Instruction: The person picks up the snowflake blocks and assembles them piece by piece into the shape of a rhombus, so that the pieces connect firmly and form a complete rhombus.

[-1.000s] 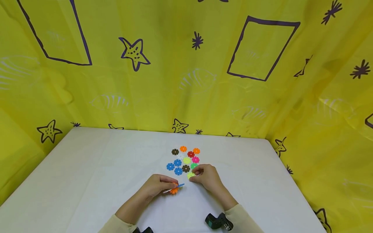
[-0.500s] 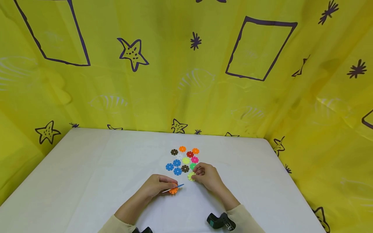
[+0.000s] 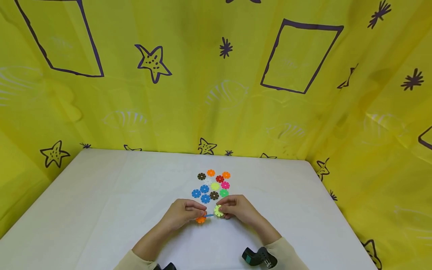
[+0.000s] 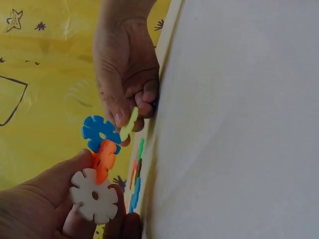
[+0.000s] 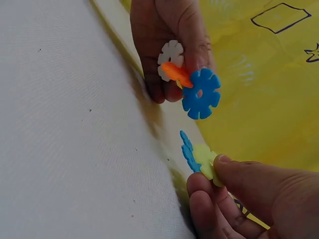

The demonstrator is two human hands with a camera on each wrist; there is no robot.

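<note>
Yellow-green disc (image 3: 218, 210) pinched, between hands

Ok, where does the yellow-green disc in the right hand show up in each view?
Head: yellow-green disc at centre, low on the table, at the right fingers.
Left wrist: edge-on, upper middle, pinched.
Right wrist: lower right, under the thumb.
Shared landmark: the blue disc of the left hand's cluster, right beside it.

hands (image 3: 210, 212) – pinching discs | loose discs (image 3: 212, 184) – white table (image 3: 101, 198)
</note>
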